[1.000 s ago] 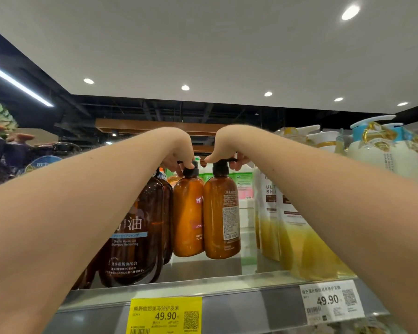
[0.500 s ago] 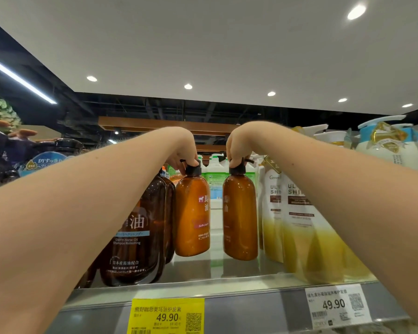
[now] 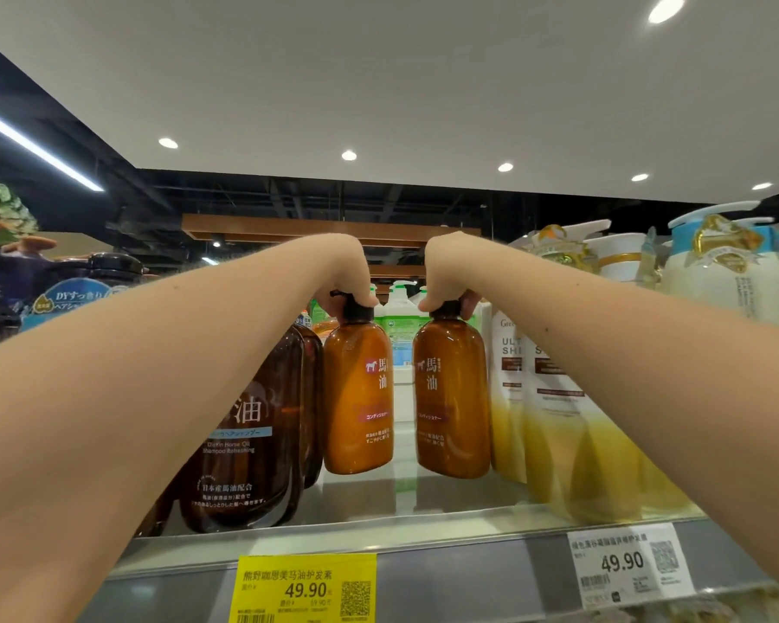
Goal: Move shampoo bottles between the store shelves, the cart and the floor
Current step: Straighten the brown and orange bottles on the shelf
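left hand (image 3: 349,287) gripping pump of left amber bottle (image 3: 357,397), right hand (image 3: 446,285) gripping pump of right amber bottle (image 3: 451,402), both bottles hanging below hands over shelf (image 3: 423,523)

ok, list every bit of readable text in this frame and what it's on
"馬油", "コンディショナー": left amber bottle and right amber bottle
"Horse Oil Shampoo Refreshing", "日本産馬油配合": dark bottle
"熊野咖思美马油护发素", "49.90": yellow tag
"49.90": white tag
"Gree", "ULT", "SH", all cut off: white-yellow bottle
"DYすっきり": blue label
Small print and barcode digits: too blurred to read
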Tool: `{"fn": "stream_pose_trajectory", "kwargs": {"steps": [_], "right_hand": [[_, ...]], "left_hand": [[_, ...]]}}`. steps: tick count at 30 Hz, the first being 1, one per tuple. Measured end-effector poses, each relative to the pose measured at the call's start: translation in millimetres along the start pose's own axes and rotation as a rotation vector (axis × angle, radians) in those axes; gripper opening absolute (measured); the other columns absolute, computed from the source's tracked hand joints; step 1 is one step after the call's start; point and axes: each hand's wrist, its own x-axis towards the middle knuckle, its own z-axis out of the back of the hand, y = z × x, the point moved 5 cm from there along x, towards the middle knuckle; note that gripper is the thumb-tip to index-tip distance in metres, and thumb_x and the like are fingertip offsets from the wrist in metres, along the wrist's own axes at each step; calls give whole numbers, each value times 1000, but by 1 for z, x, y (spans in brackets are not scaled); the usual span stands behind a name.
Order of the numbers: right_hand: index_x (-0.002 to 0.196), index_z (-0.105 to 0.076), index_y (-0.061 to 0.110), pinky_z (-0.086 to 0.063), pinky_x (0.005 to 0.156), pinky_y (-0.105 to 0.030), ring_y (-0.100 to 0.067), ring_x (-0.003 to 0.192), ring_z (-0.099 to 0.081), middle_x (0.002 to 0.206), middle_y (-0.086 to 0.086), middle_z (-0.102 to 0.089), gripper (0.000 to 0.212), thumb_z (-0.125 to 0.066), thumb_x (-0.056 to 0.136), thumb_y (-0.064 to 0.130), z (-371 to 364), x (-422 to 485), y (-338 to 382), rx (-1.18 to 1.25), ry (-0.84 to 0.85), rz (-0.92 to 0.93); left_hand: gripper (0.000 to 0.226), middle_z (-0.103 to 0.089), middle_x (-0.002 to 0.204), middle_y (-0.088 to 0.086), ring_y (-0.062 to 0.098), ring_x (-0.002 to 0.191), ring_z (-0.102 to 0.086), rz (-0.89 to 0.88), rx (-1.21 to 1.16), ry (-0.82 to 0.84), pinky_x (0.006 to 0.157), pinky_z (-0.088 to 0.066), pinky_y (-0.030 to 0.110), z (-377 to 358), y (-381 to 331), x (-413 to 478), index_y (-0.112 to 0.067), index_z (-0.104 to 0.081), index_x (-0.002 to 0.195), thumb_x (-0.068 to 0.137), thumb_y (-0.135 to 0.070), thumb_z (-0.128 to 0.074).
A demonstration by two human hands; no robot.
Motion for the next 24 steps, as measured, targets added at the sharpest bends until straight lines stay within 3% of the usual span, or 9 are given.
{"fn": "stream_pose_trajectory", "kwargs": {"steps": [3,6,9,14,17,19,21,24], "right_hand": [[127,-47,1,-55,83,-31,-24,86,-65,106,-15,-61,46,-62,90,24,-3,11,-5,156,76,-66],[130,-46,1,-53,80,-31,-24,89,-64,115,-16,-62,47,-61,91,23,-7,19,-7,204,130,-79],[131,-47,2,-55,77,-33,-27,97,-64,118,-17,-61,47,-62,90,18,-8,22,-9,271,176,-77],[132,-46,3,-52,53,-34,-28,79,-61,104,-17,-60,47,-62,89,11,-5,17,-13,340,252,-109],[131,-44,1,-55,65,-39,-33,90,-62,107,-20,-59,47,-62,88,6,-4,17,-13,386,245,-125],[131,-44,0,-54,75,-41,-35,101,-61,115,-21,-58,47,-61,88,5,-6,16,-9,370,224,-112],[132,-42,0,-53,77,-41,-34,99,-60,117,-21,-56,47,-60,89,5,-6,14,-5,342,202,-89],[133,-40,0,-54,82,-39,-33,99,-60,118,-21,-54,47,-58,90,7,-6,9,-2,304,167,-60]], "left_hand": [[43,-54,127,16,29,110,-56,-49,-35,41,93,-52,37,1,-5,-8,-8,-53,131,90,-13,-62],[40,-54,127,17,29,112,-54,-68,-22,64,97,-49,38,3,-9,-15,-8,-54,131,91,-9,-59],[33,-56,117,13,28,108,-54,-70,-38,105,97,-48,38,6,-8,-21,-9,-58,124,91,-6,-58],[27,-57,102,7,24,97,-56,-67,-68,141,90,-50,35,10,-7,-26,-10,-60,118,91,-5,-58],[28,-57,102,7,23,96,-56,-61,-74,148,87,-51,35,9,-8,-28,-11,-60,119,91,-4,-58],[30,-57,103,6,26,106,-54,-52,-69,141,99,-46,40,8,-8,-29,-11,-59,120,91,-4,-58],[32,-55,113,9,30,118,-50,-62,-38,115,106,-40,46,8,-9,-29,-11,-58,122,90,-5,-59],[41,-51,132,13,33,123,-47,-90,30,78,105,-41,46,6,-13,-30,-11,-54,129,89,-9,-62]]}}
